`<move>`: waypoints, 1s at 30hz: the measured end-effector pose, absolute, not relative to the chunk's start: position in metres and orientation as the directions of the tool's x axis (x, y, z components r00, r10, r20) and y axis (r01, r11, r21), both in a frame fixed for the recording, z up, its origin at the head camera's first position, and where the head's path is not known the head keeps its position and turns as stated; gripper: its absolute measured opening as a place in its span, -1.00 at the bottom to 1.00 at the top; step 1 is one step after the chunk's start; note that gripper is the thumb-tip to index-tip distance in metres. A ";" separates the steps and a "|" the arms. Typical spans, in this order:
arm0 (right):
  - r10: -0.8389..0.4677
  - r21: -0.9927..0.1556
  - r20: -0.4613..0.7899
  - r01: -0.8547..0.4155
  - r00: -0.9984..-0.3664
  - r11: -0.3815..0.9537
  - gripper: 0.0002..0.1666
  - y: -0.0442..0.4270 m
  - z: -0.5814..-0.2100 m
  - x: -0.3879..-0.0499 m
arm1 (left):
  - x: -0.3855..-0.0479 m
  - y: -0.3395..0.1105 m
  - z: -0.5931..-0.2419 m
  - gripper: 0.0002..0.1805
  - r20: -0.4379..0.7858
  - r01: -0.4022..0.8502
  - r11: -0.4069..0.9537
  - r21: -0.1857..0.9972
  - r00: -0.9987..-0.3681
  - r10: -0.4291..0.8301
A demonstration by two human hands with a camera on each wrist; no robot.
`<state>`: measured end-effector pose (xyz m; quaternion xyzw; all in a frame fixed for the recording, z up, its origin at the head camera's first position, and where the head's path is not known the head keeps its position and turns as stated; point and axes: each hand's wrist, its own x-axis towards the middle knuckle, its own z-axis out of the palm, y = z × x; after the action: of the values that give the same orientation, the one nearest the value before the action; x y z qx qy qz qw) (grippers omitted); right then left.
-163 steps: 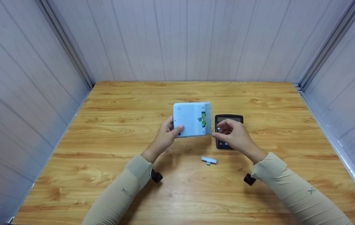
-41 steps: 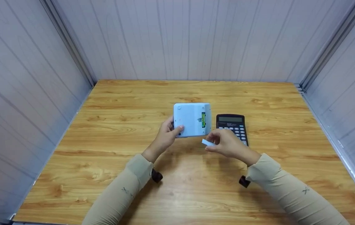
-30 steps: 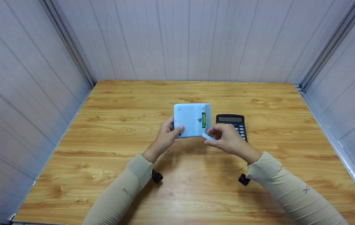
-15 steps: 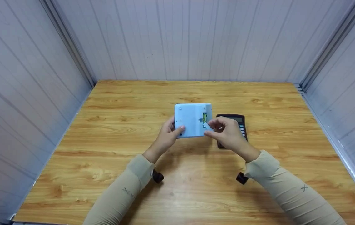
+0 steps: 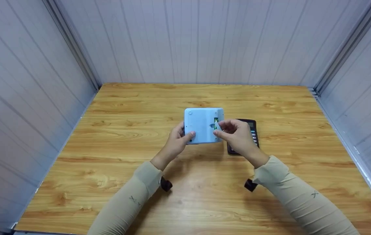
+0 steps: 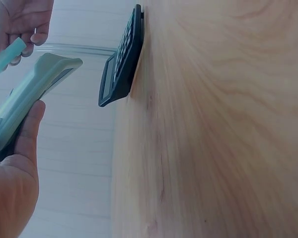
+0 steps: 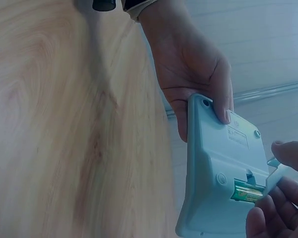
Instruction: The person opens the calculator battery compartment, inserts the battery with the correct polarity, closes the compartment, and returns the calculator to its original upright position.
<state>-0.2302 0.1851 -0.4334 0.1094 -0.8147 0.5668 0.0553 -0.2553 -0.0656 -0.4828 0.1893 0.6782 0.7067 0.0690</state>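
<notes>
My left hand [image 5: 176, 141] grips a light-blue calculator [image 5: 201, 125] by its left side, thumb on its back, which faces me. In the right wrist view, a green battery [image 7: 246, 192] lies in the uncovered slot on that back. My right hand [image 5: 240, 137] pinches a small light-blue battery cover [image 7: 274, 177] between thumb and fingers, tilted over the slot's edge. From the head view, the cover and fingertips hide part of the slot. Whether the cover touches the calculator, I cannot tell. The calculator's front is mostly hidden.
A black calculator [image 5: 254, 132] lies face up on the wooden table [image 5: 126, 130] behind my right hand, partly covered by it. Pale panel walls [image 5: 185, 42] stand at the back and both sides. Dark wrist cameras [image 5: 165, 184] hang under both sleeves.
The cover, earlier on the table, was in my right hand 1.4 seconds ago. Since then my right hand has raised it from below the light-blue calculator to its slot. My left hand has shifted slightly right.
</notes>
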 end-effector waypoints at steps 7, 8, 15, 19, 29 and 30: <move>-0.070 -0.935 0.160 -0.174 -0.985 0.309 -0.67 0.184 -0.438 -0.236 | -0.255 -0.066 -0.484 -0.46 0.181 0.167 -0.070 0.983 -0.916 0.358; -0.061 -0.939 0.148 -0.160 -0.987 0.305 -0.67 0.184 -0.438 -0.237 | -0.254 -0.066 -0.484 -0.46 0.181 0.168 -0.068 0.983 -0.916 0.358; -0.022 -0.967 0.050 -0.053 -0.999 0.249 -0.64 0.183 -0.440 -0.242 | -0.252 -0.066 -0.484 -0.47 0.170 0.160 -0.056 0.985 -0.921 0.351; -0.005 -0.974 -0.016 0.014 -1.000 0.228 -0.62 0.181 -0.441 -0.244 | -0.252 -0.065 -0.484 -0.47 0.183 0.174 -0.058 0.983 -0.915 0.358; 0.045 -0.985 -0.101 0.106 -0.994 0.137 -0.57 0.177 -0.440 -0.247 | -0.253 -0.064 -0.486 -0.45 0.178 0.164 -0.067 0.984 -0.919 0.353; 0.048 -0.985 -0.103 0.109 -0.994 0.132 -0.56 0.176 -0.440 -0.247 | -0.253 -0.064 -0.486 -0.45 0.174 0.161 -0.066 0.985 -0.920 0.352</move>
<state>-0.2466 0.1763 -0.4400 -0.0520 -0.7521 0.6565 -0.0231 -0.2526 -0.0639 -0.4859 0.1889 0.6799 0.7053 0.0676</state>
